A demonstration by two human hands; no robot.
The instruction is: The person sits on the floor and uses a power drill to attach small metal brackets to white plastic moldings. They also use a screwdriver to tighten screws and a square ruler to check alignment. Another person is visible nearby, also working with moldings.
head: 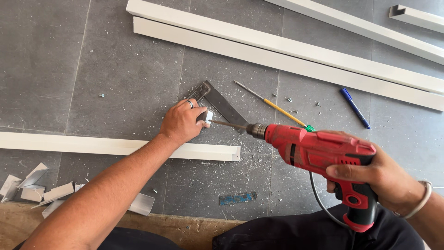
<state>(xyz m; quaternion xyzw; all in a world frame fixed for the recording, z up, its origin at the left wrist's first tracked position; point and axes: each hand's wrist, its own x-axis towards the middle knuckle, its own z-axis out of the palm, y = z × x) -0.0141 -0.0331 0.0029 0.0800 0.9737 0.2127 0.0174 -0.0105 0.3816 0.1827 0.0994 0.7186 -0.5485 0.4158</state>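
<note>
My right hand (377,178) grips the handle of a red corded drill (319,150). Its bit (229,124) points left and touches a small white bracket piece (207,116). My left hand (181,121), a ring on one finger, pinches that piece and presses it down on a grey metal try square (224,105) lying on the floor. A long white profile (106,146) lies just below my left hand.
Several long white profiles (286,53) lie across the far side of the grey tiled floor. A yellow screwdriver (273,105), a blue marker (354,107), loose screws, metal shavings, a blue scrap (237,198) and short aluminium offcuts (55,192) are scattered around.
</note>
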